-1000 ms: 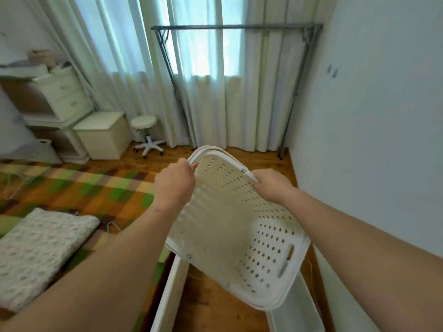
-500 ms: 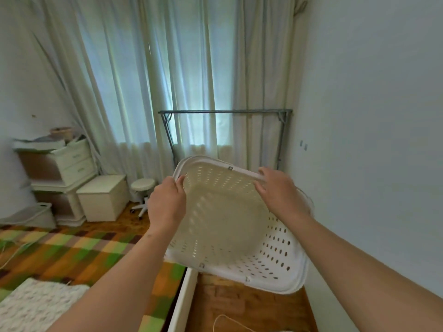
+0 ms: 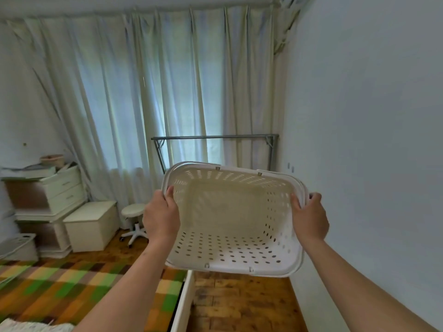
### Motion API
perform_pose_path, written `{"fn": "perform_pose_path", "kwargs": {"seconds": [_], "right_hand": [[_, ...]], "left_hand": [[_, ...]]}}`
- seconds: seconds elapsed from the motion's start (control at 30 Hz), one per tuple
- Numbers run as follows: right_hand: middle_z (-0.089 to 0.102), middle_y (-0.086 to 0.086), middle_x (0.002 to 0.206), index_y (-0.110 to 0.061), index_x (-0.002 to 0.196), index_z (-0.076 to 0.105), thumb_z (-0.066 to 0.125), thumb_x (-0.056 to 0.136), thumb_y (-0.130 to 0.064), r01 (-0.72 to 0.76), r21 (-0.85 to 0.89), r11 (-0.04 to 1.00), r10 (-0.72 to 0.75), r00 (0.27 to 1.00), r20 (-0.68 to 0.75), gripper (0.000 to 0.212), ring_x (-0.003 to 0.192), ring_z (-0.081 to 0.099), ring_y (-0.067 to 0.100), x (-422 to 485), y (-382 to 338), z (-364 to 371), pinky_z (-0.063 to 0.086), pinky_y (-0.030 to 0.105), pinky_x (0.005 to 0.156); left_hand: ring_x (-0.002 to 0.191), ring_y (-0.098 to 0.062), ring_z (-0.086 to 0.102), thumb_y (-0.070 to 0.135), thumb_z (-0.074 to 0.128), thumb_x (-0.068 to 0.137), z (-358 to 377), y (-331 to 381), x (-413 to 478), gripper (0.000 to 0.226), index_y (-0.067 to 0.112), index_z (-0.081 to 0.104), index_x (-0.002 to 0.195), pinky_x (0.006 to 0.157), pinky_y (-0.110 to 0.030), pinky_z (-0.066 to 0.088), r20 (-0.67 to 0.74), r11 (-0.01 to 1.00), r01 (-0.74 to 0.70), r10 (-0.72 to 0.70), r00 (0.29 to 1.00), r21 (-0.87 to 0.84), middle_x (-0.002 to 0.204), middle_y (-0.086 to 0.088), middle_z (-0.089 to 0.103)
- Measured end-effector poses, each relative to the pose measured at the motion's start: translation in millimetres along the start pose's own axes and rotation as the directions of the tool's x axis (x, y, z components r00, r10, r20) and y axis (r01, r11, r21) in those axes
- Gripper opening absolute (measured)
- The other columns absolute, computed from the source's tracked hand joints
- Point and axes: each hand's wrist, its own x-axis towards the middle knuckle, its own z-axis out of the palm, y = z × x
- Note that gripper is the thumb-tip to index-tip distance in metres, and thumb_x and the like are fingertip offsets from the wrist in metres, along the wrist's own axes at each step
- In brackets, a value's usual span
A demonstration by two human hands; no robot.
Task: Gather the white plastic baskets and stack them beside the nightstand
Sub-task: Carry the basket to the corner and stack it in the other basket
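Now basket (image 3: 230, 219) held midair, mouth facing camera, long axis sideways; left hand (image 3: 161, 218), right hand (image 3: 310, 218) grasping rims.

The basket (image 3: 233, 219) hides most of the rack (image 3: 215, 137) and both hands' fingers behind its rim, while the left edge cuts off a second basket (image 3: 16, 244).
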Motion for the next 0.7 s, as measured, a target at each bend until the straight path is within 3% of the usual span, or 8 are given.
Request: {"fn": "perform_pose_path", "kwargs": {"seconds": [0.07,0.2,0.37,0.53,0.63,0.7], "right_hand": [[0.055,-0.001,0.066,-0.011,0.088,0.053,0.044,0.093,-0.061,-0.037,0.017,0.999,0.037,0.999,0.025,0.051,0.051,0.051,0.013,8.1,1.8,-2.3,0.038,0.024,0.047],[0.055,0.003,0.057,-0.013,0.062,0.052,0.047,0.086,-0.071,-0.161,0.119,0.980,0.148,0.982,0.117,0.064,0.048,0.051,0.017,32.4,5.2,-6.7,0.039,0.026,0.048],[0.067,0.006,0.058,-0.003,0.070,0.066,0.049,0.082,-0.075,-0.236,0.208,0.949,0.195,0.961,0.197,0.075,0.051,0.065,0.020,59.5,12.2,-3.5,0.045,0.025,0.049],[0.053,0.007,0.061,-0.002,0.068,0.058,0.054,0.083,-0.070,-0.231,0.232,0.945,0.189,0.964,0.187,0.069,0.049,0.049,0.019,86.3,9.3,8.6,0.037,0.028,0.048],[0.055,0.012,0.065,0.007,0.085,0.062,0.058,0.082,-0.066,-0.242,0.233,0.942,0.195,0.958,0.209,0.073,0.055,0.055,0.023,98.7,10.9,24.8,0.036,0.027,0.049],[0.056,0.009,0.064,0.001,0.079,0.063,0.058,0.081,-0.066,-0.254,0.217,0.943,0.200,0.950,0.242,0.067,0.055,0.055,0.026,106.2,14.1,45.1,0.040,0.029,0.051]], "left_hand": [[0.050,-0.017,0.046,0.050,0.034,0.102,5.5,3.1,-2.4,0.047,0.017,0.047,0.072,0.045,-0.029,0.031,-0.014,1.000,0.012,-0.012,1.000,-0.024,0.060,-0.003,0.051],[0.053,-0.018,0.048,0.052,0.033,0.102,21.6,10.5,-8.4,0.046,0.019,0.046,0.072,0.047,-0.030,0.033,0.006,0.997,0.058,-0.058,0.998,-0.053,0.063,-0.003,0.052],[0.056,-0.020,0.050,0.055,0.032,0.101,46.0,16.4,-8.0,0.049,0.017,0.048,0.075,0.049,-0.033,0.039,0.011,0.994,0.077,-0.077,0.997,-0.073,0.066,-0.004,0.054],[0.059,-0.021,0.054,0.059,0.032,0.099,69.2,18.3,-0.6,0.052,0.016,0.053,0.078,0.054,-0.038,0.046,0.055,0.986,0.126,-0.121,0.991,-0.109,0.069,-0.005,0.057],[0.056,-0.018,0.051,0.057,0.035,0.099,84.4,10.3,8.7,0.050,0.016,0.055,0.077,0.050,-0.033,0.042,0.096,0.978,0.159,-0.147,0.984,-0.135,0.067,-0.003,0.056],[0.055,-0.017,0.047,0.056,0.036,0.099,100.3,-0.6,18.9,0.052,0.012,0.056,0.078,0.050,-0.031,0.038,0.118,0.976,0.179,-0.165,0.979,-0.121,0.066,-0.003,0.052]]}}
